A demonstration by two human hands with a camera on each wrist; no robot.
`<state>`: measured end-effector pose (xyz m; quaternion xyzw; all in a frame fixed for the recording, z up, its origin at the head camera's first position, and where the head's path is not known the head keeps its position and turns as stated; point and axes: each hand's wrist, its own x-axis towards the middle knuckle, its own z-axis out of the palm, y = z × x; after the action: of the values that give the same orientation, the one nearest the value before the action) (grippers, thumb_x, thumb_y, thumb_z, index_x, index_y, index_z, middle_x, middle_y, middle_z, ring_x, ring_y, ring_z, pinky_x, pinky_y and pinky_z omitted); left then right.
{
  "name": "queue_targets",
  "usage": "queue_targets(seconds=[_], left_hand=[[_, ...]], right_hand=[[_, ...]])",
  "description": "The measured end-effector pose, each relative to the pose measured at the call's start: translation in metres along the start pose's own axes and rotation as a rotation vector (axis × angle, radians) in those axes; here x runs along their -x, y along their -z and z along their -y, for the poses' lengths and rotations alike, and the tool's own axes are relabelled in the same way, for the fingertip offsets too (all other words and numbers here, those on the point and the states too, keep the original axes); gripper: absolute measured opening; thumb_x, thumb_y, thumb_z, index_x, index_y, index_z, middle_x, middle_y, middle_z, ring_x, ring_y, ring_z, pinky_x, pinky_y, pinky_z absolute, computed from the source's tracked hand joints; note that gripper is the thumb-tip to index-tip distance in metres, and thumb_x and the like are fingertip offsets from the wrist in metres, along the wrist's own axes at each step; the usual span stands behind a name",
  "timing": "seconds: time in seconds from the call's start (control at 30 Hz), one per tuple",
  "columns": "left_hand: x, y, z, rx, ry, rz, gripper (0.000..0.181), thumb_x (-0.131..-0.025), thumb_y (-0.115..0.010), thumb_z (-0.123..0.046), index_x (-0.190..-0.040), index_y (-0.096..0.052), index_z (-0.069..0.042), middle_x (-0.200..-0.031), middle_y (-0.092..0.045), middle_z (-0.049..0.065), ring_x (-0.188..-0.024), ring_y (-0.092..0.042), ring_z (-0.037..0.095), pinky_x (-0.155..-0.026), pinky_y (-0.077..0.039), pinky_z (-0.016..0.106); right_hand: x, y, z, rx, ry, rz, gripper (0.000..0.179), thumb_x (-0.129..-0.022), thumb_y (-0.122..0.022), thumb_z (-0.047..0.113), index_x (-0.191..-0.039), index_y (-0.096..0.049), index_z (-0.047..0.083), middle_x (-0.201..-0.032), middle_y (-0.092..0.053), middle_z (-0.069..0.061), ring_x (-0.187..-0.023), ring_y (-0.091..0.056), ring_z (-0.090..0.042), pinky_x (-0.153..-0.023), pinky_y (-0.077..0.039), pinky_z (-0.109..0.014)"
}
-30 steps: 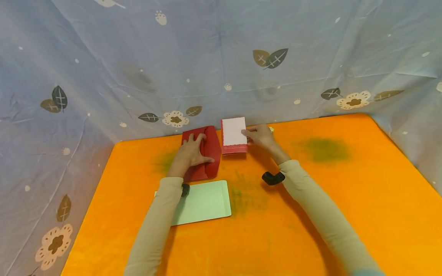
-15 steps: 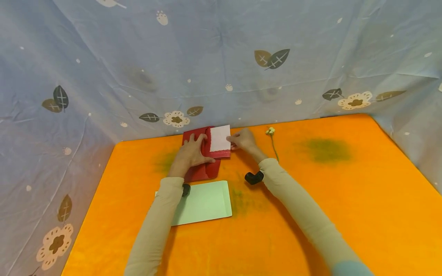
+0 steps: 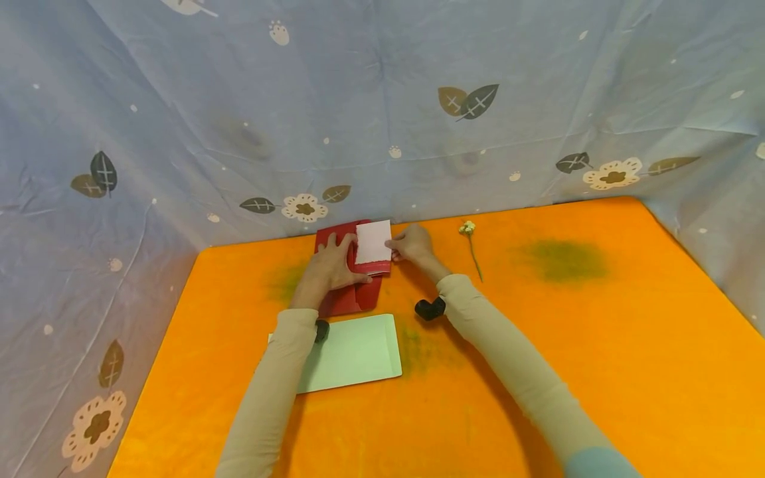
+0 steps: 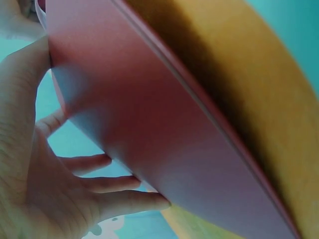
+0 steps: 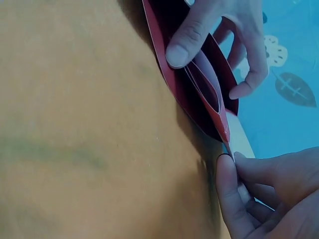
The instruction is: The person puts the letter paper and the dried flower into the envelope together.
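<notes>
In the head view, the right hand (image 3: 414,245) pinches one red-and-white card (image 3: 374,242), a second ago apart from the one red envelope (image 3: 340,302) and now overlapping its right side, while the left hand (image 3: 325,271) holds that envelope far of one pale green envelope (image 3: 352,355) and left of one flower (image 3: 468,228). The left wrist view shows left-hand fingers (image 4: 112,184) along the red envelope's edge. From the right wrist, two hands meet at one card.
</notes>
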<state>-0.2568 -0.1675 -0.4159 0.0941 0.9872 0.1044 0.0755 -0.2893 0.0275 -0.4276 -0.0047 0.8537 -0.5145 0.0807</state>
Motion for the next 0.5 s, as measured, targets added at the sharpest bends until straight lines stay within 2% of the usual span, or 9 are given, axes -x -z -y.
queue_targets(seconds=[0.3, 0.37, 0.5], left_hand=[[0.0007, -0.0006, -0.0005, -0.005, 0.0, 0.001, 0.09, -0.07, -0.08, -0.06, -0.136, -0.033, -0.022, -0.129, -0.039, 0.021, -0.108, -0.045, 0.043, -0.093, -0.048, 0.052], [0.0002, -0.0007, -0.0005, -0.005, 0.0, 0.002, 0.09, -0.07, -0.08, -0.06, -0.136, -0.033, -0.022, -0.129, -0.039, 0.021, -0.109, -0.045, 0.043, -0.093, -0.048, 0.052], [-0.0006, -0.0014, 0.0002, -0.009, 0.002, 0.0, 0.09, -0.07, -0.08, -0.061, -0.136, -0.032, -0.022, -0.129, -0.038, 0.02, -0.108, -0.045, 0.042, -0.091, -0.049, 0.051]], right_hand=[[0.0014, -0.0047, -0.0012, 0.019, 0.034, -0.007, 0.027, -0.089, -0.073, 0.015, -0.103, -0.073, -0.009, -0.075, -0.072, -0.017, -0.053, -0.067, -0.015, -0.055, -0.054, -0.021], [0.0014, -0.0032, -0.0033, -0.011, 0.05, -0.002, 0.027, -0.09, -0.072, 0.015, -0.101, -0.073, -0.009, -0.077, -0.072, -0.019, -0.055, -0.068, -0.016, -0.056, -0.055, -0.022], [0.0015, 0.0036, -0.0083, -0.144, 0.058, 0.0, 0.028, -0.095, -0.066, 0.015, -0.101, -0.071, -0.012, -0.088, -0.072, -0.025, -0.062, -0.071, -0.02, -0.061, -0.057, -0.025]])
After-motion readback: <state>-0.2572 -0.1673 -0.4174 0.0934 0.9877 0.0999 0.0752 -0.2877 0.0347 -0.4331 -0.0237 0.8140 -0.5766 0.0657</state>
